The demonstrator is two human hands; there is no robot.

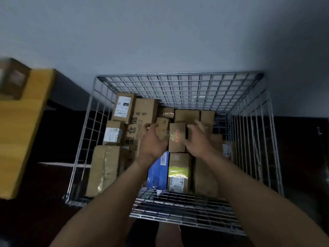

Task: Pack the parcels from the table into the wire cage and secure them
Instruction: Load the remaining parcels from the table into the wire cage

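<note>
From the head view, the wire cage (178,75) stands on a dark floor against a grey wall. Its front panel (178,209) is tilted out toward the person. Both bare forearms reach over that panel into the cage.

The hands meet over the middle of the load, on either side of a small brown parcel (177,137) with glossy tape on its top. The left hand (153,139) is on the parcel's left, fingers spread and relaxed over a neighbouring box marked "7#" (162,126), thumb close to the taped parcel's edge. The right hand (196,139) is just beside the parcel's right side with its fingers loosely bent. Motion blur hides whether it grips the parcel or only touches it.

Around them the cage is packed with parcels:
- a large carton with printed characters (140,122) at the left
- a white-labelled box (123,107) behind it
- a blue parcel (158,172) and a yellow-taped box (179,172) nearer the person

At far left a yellow counter (26,125) carries one more parcel (12,79), well apart from both hands.
</note>
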